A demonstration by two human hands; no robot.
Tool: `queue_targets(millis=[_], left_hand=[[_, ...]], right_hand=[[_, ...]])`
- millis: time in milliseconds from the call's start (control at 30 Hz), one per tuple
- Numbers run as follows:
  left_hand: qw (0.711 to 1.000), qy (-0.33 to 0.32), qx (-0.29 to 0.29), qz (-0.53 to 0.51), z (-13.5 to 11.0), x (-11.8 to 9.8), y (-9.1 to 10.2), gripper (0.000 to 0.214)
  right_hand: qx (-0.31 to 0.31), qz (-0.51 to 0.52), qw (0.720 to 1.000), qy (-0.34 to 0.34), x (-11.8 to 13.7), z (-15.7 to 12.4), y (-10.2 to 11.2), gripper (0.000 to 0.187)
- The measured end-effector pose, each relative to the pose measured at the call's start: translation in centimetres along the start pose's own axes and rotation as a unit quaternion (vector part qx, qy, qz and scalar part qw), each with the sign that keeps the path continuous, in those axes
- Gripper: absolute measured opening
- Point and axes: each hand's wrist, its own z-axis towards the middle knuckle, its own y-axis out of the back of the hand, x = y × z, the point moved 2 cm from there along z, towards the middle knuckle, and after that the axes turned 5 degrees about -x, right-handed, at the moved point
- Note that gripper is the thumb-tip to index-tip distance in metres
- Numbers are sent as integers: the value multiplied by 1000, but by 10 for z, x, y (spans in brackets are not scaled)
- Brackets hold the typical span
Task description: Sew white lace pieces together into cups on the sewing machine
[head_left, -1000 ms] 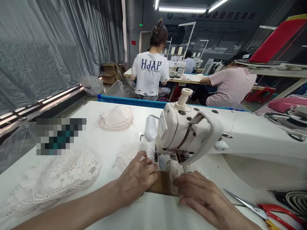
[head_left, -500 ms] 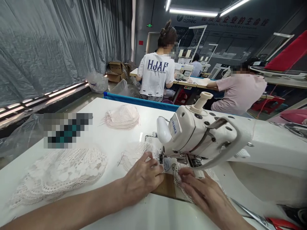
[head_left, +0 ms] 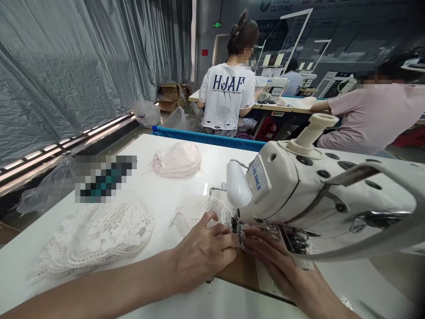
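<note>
Under the needle area of a white sewing machine (head_left: 282, 186) lies a piece of white lace (head_left: 221, 206), spread on the table to the left. My left hand (head_left: 206, 252) is just left of the presser foot, its fingers curled down on the lace. From the right, my right hand (head_left: 285, 266) reaches under the machine head, fingers close together and fingertips on the lace edge in front of the foot. The machine head hides part of that hand and of the lace. Only a small gap separates the fingertips of both hands.
A pile of white lace pieces (head_left: 96, 235) lies on the left of the white table, and pale pink cup-shaped pieces (head_left: 179, 160) behind. A blurred-out item (head_left: 106, 179) rests near the left edge. A blade tip (head_left: 370, 309) shows lower right. Co-workers sit beyond.
My right hand has moved left and forward, bringing the lace edge to the presser foot. My left hand stays beside the needle. The view has turned and come nearer the machine.
</note>
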Motion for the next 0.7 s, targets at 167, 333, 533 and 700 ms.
queue_targets(millis=[167,333,533,700], left_hand=[[1000,-4,20,-13,1,0,3,21],[1000,-12,26,-11,3,0,4,20],[1000,-18,26,4,3,-1,3,22],[1000,-13,28,1,2,-1,3,21]], right_hand=[[9,27,1000,-2,-11,-7,-9,33],[2,53,999,5,-7,0,-5,36],[6,79,997,-25,-7,0,-8,35],[14,119,990,-76,-5,2,-9,28]])
